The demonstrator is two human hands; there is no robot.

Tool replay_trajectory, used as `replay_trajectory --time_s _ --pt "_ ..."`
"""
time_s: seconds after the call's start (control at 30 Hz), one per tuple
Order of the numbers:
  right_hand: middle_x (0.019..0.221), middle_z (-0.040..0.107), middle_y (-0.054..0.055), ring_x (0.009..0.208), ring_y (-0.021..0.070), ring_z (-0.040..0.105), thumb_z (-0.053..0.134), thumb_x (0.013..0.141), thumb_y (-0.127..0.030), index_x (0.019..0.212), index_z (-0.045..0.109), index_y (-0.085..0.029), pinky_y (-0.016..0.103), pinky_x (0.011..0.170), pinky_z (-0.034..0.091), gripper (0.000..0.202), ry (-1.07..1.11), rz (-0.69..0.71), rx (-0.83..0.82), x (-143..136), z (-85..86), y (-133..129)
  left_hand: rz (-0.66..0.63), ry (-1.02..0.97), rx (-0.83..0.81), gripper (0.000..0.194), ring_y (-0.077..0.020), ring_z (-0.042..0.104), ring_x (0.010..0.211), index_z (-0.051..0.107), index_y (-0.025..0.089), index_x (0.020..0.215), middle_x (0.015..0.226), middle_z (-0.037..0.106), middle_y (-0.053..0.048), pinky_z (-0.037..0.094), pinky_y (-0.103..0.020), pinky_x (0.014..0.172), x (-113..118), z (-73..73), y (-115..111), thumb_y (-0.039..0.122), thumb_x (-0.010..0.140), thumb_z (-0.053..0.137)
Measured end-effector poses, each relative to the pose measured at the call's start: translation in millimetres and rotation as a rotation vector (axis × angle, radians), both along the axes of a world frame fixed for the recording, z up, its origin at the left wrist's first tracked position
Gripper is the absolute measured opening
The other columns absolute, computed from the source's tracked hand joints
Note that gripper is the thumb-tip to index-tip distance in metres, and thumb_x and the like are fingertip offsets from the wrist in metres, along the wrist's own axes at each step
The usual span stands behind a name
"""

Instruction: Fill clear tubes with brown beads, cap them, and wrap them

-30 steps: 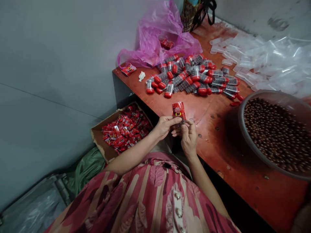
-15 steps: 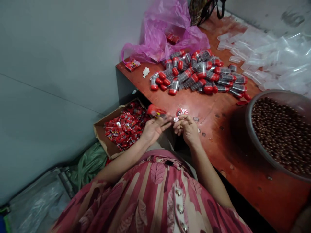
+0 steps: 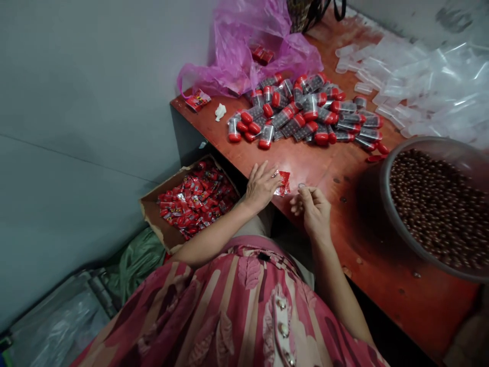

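On the near edge of the red-brown table, my left hand (image 3: 261,187) lies palm down with its fingers stretched out. Its fingertips touch a few small red printed packets (image 3: 283,183). Just right of them is my right hand (image 3: 315,208), thumb and fingers pinched together; a small thin ring-like thing (image 3: 301,186) shows at the fingertips, too small to name. Behind both hands lies a heap of clear tubes with red caps (image 3: 305,109), filled with dark beads. Below left of my left hand, a cardboard box (image 3: 153,204) holds many red-wrapped pieces (image 3: 196,199).
A grey tub (image 3: 385,204) of brown beads (image 3: 439,204) stands at the right. Empty clear tubes (image 3: 420,92) are piled behind it. A pink plastic bag (image 3: 233,51) lies at the back, near a red packet (image 3: 197,100) and a white scrap (image 3: 220,112).
The blurred red piece at my left hand beside the box has left it. That hand has moved right onto the packets. My right hand has drawn right and slightly down, off the packet.
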State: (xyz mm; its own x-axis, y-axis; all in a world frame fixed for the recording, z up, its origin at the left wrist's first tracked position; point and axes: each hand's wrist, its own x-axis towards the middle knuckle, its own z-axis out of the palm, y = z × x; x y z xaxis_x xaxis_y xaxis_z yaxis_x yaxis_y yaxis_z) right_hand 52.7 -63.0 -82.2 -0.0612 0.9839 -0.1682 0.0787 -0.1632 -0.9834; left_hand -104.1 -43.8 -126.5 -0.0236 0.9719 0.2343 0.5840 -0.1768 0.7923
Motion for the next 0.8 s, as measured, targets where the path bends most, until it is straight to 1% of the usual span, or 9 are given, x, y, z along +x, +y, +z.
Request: replay_trajectory --time_s 0.13,0.27,0.37,0.43,0.53,0.57,0.63,0.7,0.8 --pt "0.07 0.063 -0.001 0.055 0.0089 0.058 0.057 0.085 -0.043 0.084 0.055 -0.019 0.021 0.051 0.047 0.024 -0.071 -0.041 0.066 -3.4 -6.8 9.6 0.041 -0.059 0.044 0.017 -0.026 0.04 0.133 0.071 0.025 0.093 0.121 0.065 -0.007 0.014 -0.055 0.114 1.4 -1.6 -1.8 0.025 0.084 0.057" --pt "0.09 0.065 0.001 0.079 0.0128 0.063 0.071 0.073 -0.038 0.098 0.056 -0.02 0.026 0.072 0.051 0.034 -0.113 -0.072 0.178 -11.3 -15.2 24.0 0.043 0.057 0.157 0.019 -0.0258 0.042 0.131 0.07 0.022 0.093 0.121 0.064 -0.006 0.022 -0.054 0.112 4.1 1.6 -6.6 0.026 0.087 0.052" --pt "0.082 0.065 0.0 0.072 0.0128 0.062 0.069 0.074 -0.037 0.101 0.055 -0.02 0.027 0.068 0.051 0.034 -0.059 -0.022 0.137 -16.5 -15.1 31.7 0.015 0.102 0.257 0.022 -0.0247 0.043 0.131 0.069 0.02 0.097 0.122 0.064 -0.006 0.027 -0.052 0.112 4.4 5.6 -10.0 0.024 0.089 0.049" --pt "0.076 0.063 -0.002 0.066 0.0114 0.06 0.066 0.076 -0.034 0.1 0.056 -0.02 0.025 0.063 0.05 0.03 -0.057 -0.035 0.122 -18.1 -11.0 34.8 0.024 0.023 0.275 0.023 -0.0241 0.044 0.13 0.068 0.018 0.103 0.124 0.063 -0.008 0.031 -0.048 0.111 1.2 10.3 -12.2 0.027 0.088 0.052" --pt "0.068 0.059 -0.005 0.059 0.0093 0.056 0.066 0.074 -0.03 0.096 0.057 -0.02 0.022 0.059 0.047 0.026 -0.043 0.0 0.106 -19.2 -3.1 38.4 0.106 -0.265 0.133 0.04 -0.0244 0.054 0.119 0.063 0.017 0.114 0.122 0.063 -0.011 0.043 -0.039 0.1 -8.9 18.8 -15.3 0.039 0.081 0.062" --pt "0.066 0.058 -0.006 0.057 0.009 0.055 0.066 0.073 -0.03 0.096 0.057 -0.02 0.022 0.057 0.046 0.026 -0.025 0.046 0.093 -19.7 -1.1 40.1 0.118 -0.382 0.038 0.043 -0.0239 0.06 0.11 0.064 0.016 0.112 0.116 0.066 -0.011 0.047 -0.035 0.092 -13.1 21.2 -16.0 0.043 0.079 0.064" --pt "0.064 0.056 -0.006 0.055 0.0091 0.054 0.067 0.072 -0.031 0.095 0.056 -0.02 0.022 0.055 0.045 0.028 -0.004 0.176 0.071 -21.8 1.3 45.4 0.089 -0.592 -0.174 0.039 -0.0191 0.065 0.082 0.07 0.014 0.092 0.087 0.071 -0.006 0.05 -0.027 0.072 -21.4 24.7 -17.1 0.049 0.076 0.064" --pt "0.064 0.057 -0.005 0.055 0.0101 0.054 0.067 0.074 -0.034 0.095 0.057 -0.019 0.023 0.055 0.045 0.028 -0.048 0.307 0.087 -26.0 1.9 55.0 0.042 -0.761 -0.334 0.039 -0.0114 0.056 0.057 0.068 0.012 0.065 0.058 0.06 0.0 0.043 -0.022 0.056 -28.2 26.0 -17.8 0.051 0.072 0.066" --pt "0.073 0.065 0.002 0.064 0.0142 0.059 0.055 0.084 -0.035 0.091 0.061 -0.017 0.028 0.063 0.048 0.02 -0.349 0.378 0.308 -36.8 2.6 80.0 0.085 -0.956 -0.411 0.037 -0.0054 0.043 0.048 0.063 0.011 0.052 0.047 0.049 0.004 0.035 -0.02 0.05 -34.9 25.4 -19.4 0.045 0.063 0.075"
